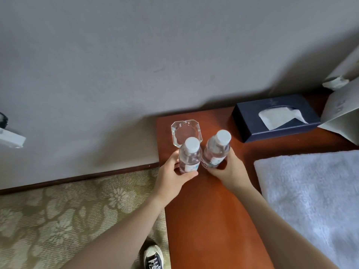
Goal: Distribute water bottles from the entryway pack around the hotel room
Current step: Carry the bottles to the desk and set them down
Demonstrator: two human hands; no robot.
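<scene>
Wooden tabletop (209, 220), reddish-brown, polished, running from lower centre of the frame up to the grey wall. On it, upper left corner: clear glass ashtray (186, 131), octagonal. Upper right: dark navy tissue box (252, 123), lying flat, one white tissue standing out of its slot. Right edge: white towel (314, 200), laid flat. Far upper right: pale folded card (342, 117), partly cut off. Patterned carpet (68, 220), lower left, with one sneaker (153, 257) on it.

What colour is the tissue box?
Dark navy blue tissue box, white tissue showing; head view.
</scene>
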